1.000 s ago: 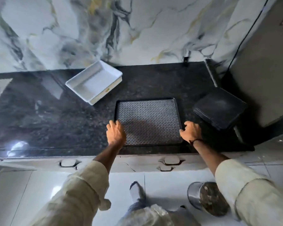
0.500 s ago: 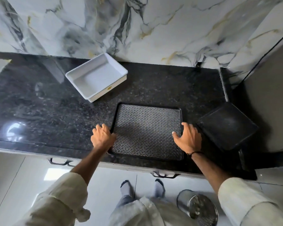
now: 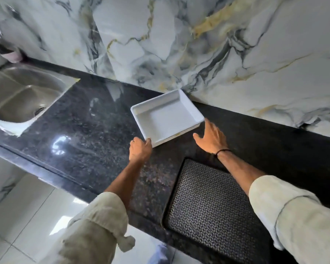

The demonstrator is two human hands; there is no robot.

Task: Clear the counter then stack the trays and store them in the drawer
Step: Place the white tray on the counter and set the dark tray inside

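Left hand (image 3: 140, 151) grips the white tray's (image 3: 168, 119) near corner; right hand (image 3: 211, 139) spread open, empty. One-handed, it could tip or skid.

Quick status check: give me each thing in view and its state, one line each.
White tray: empty, upright on the counter by the wall.
Patterned tray: flat at the counter's front edge, empty, untouched.
Left hand: closed on the white tray's near corner.
Right hand: open, fingers spread, beside the white tray's right side; contact unclear.
Sink: basin looks empty.
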